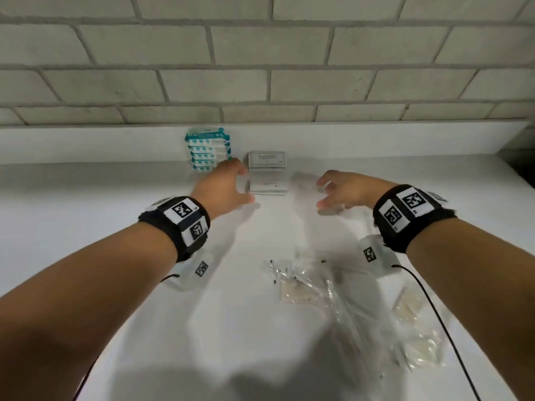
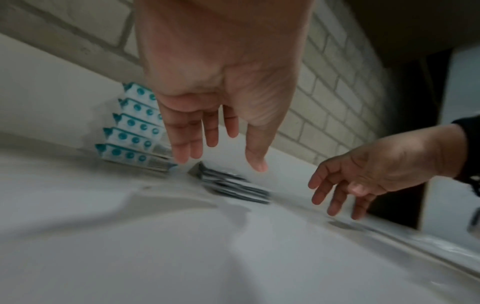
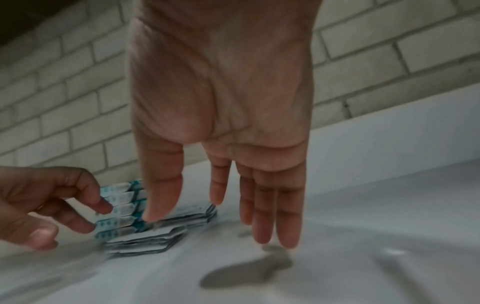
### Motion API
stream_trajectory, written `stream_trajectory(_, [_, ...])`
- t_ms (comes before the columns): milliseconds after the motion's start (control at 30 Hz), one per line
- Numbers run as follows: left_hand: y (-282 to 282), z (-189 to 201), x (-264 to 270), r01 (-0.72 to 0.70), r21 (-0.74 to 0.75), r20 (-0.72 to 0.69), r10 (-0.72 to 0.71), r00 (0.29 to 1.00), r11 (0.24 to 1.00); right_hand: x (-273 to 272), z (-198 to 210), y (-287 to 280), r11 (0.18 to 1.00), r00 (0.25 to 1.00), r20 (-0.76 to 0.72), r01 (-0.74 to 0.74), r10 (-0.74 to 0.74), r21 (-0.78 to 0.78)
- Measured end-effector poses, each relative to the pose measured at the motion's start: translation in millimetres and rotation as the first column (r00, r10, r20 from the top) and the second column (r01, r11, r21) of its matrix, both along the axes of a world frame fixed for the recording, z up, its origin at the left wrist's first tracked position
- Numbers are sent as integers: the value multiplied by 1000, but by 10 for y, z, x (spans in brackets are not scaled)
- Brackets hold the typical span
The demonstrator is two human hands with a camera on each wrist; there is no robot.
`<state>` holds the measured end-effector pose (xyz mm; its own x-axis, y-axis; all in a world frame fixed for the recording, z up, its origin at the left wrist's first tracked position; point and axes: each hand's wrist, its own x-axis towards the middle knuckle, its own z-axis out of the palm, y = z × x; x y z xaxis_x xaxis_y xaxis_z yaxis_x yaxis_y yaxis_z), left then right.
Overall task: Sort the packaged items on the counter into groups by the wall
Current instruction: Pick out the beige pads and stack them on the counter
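Observation:
A fanned row of teal-and-white packets (image 1: 208, 148) (image 2: 135, 133) (image 3: 119, 207) leans by the wall. To its right lie two stacks of white paper packets (image 1: 267, 173) (image 2: 233, 185) (image 3: 161, 232). My left hand (image 1: 228, 183) (image 2: 218, 148) hovers just left of the white stacks, fingers straight and relaxed, holding nothing. My right hand (image 1: 338, 189) (image 3: 233, 205) hovers to the right of the stacks, fingers spread and empty. Neither hand touches a packet.
Clear plastic packets (image 1: 315, 287) lie scattered on the white counter (image 1: 115, 198) near me, several of them to the right (image 1: 417, 328). The brick wall (image 1: 260, 53) and a white ledge close off the back. A dark gap (image 1: 521, 163) opens at the far right.

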<state>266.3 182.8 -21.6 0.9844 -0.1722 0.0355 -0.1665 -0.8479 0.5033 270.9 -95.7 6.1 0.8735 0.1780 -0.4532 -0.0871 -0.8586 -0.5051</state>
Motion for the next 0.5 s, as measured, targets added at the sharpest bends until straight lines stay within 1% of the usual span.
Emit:
stream_trajectory(67, [-95, 33, -239, 97, 27, -27, -96, 995, 995, -300, 81, -142, 994, 990, 109, -84, 92, -76])
stream_trajectory(133, [-248, 70, -504, 274, 111, -105, -262, 959, 955, -620, 114, -191, 979, 973, 131, -175, 187, -102])
stream_trajectory(200, [-444, 101, -797, 446, 206, -181, -414, 892, 871, -997, 112, -173, 943, 948, 46, -308, 316, -125])
stream_trajectory(233, [-546, 110, -933, 502, 246, -187, -467, 864, 829, -1179, 102, -155, 918, 927, -5, -372, 375, -136])
stream_trajectory(267, [-642, 101, -1053, 535, 286, -171, -508, 845, 795, -1337, 82, -154, 893, 905, -25, -424, 426, -150])
stream_trajectory(300, [-727, 93, -1166, 550, 330, -144, -535, 832, 767, -1460, 58, -183, 877, 892, -15, -448, 452, -176])
stream_trajectory(333, [-797, 88, -1270, 550, 371, -135, -542, 829, 748, -1550, 46, -251, 876, 895, 16, -433, 446, -214])
stream_trajectory(400, [-874, 71, -1422, 528, 431, -176, -506, 844, 731, -1657, 67, -464, 888, 925, 67, -336, 374, -314])
stream_trajectory(467, [-896, 36, -1520, 498, 449, -217, -450, 866, 742, -1732, 58, -716, 857, 944, 14, -293, 329, -425])
stream_trajectory(500, [-897, 11, -1560, 470, 439, -215, -418, 883, 766, -1780, 34, -825, 828, 947, -33, -296, 319, -476])
